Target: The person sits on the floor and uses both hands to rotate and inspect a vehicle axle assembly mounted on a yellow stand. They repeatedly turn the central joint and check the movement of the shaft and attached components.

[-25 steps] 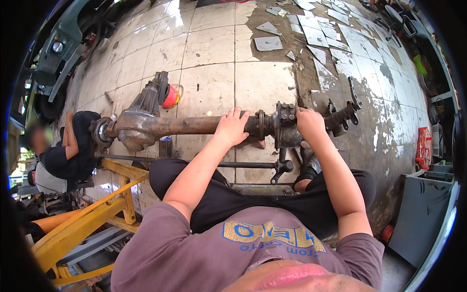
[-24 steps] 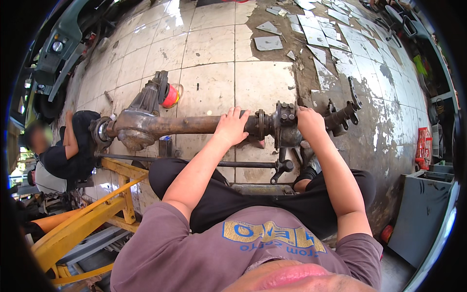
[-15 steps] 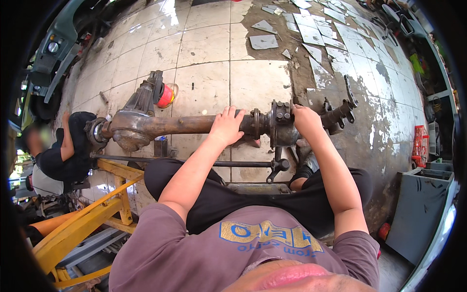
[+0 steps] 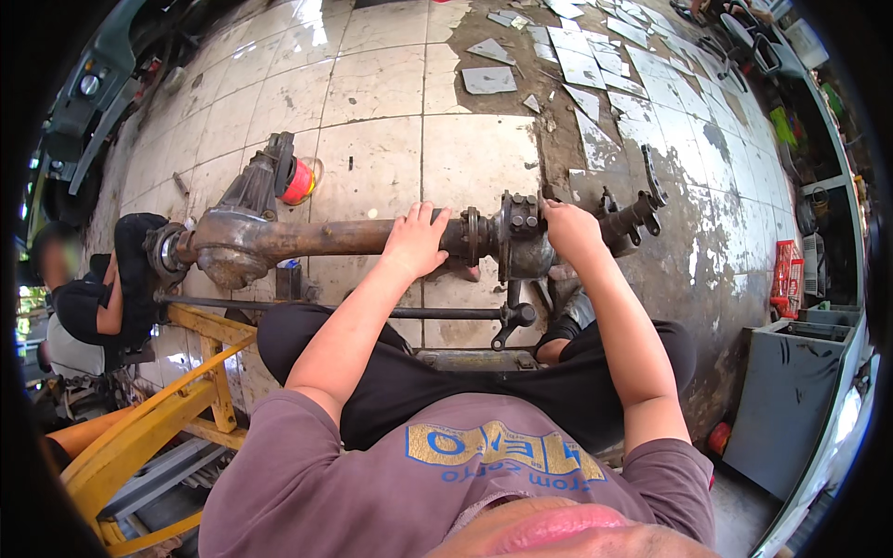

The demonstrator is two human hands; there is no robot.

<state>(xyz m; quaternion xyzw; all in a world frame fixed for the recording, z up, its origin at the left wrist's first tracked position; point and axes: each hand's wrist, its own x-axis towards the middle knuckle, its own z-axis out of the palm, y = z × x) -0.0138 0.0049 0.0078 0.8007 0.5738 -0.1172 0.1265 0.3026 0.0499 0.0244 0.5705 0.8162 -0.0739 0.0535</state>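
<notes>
A long brown axle housing (image 4: 330,238) lies crosswise in front of me, with a bulging differential casing (image 4: 233,246) toward its left end. My left hand (image 4: 416,244) rests on the tube, its fingers spread over the top and holding nothing. At the right end is a dark steering knuckle (image 4: 527,251) with a bolted cap on top. Against the right side of this knuckle, my right hand (image 4: 572,230) is closed, its fingers curled; what they grip is hidden. A thin tie rod (image 4: 446,313) runs along the near side of the axle, above my lap.
A red and yellow can (image 4: 298,181) stands behind the differential. Yellow metal frame (image 4: 191,395) lies at lower left, near a seated person (image 4: 98,302). Broken tiles (image 4: 577,65) cover the far right floor. A grey cabinet (image 4: 786,400) and red crate (image 4: 787,279) stand right.
The whole scene has slid slightly left in the view. Both hands stay at the same spots on the axle.
</notes>
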